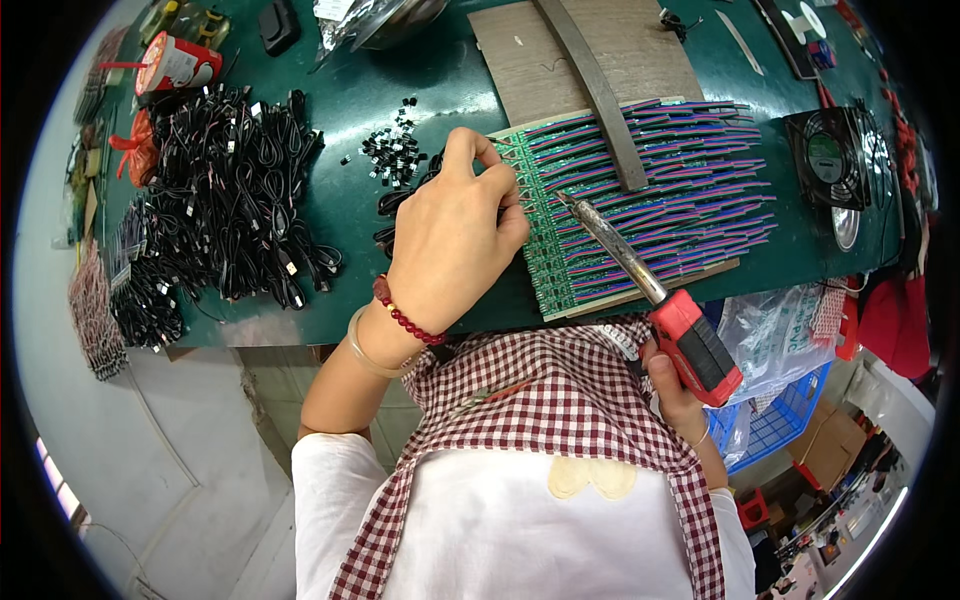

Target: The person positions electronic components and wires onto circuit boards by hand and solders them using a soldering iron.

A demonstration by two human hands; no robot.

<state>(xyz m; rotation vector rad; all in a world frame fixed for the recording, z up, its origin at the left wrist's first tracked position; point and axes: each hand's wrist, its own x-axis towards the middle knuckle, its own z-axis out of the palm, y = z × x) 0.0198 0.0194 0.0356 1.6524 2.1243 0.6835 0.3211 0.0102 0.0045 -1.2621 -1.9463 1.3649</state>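
Observation:
A green circuit board panel (pixel 545 240) lies on the table, with rows of blue, red and black wires (pixel 670 215) running right from it. At its upper left edge my left hand (pixel 455 225) is closed in a pinch, fingertips close to the board; what they hold is hidden. My right hand (pixel 672 388), lower right, grips a soldering iron (pixel 690 345) with a red and black handle. The iron's metal barrel slants up and left, its tip over the board and wires. Partly behind my left hand are black cables (pixel 390 205).
A metal bar (pixel 595 90) lies across the wires and a brown board (pixel 515 65). Piled black cables (pixel 235 190) cover the left side, with small black connectors (pixel 395 150) beside them. A fan (pixel 835 155) stands at right; a red cup (pixel 180 65) is far left.

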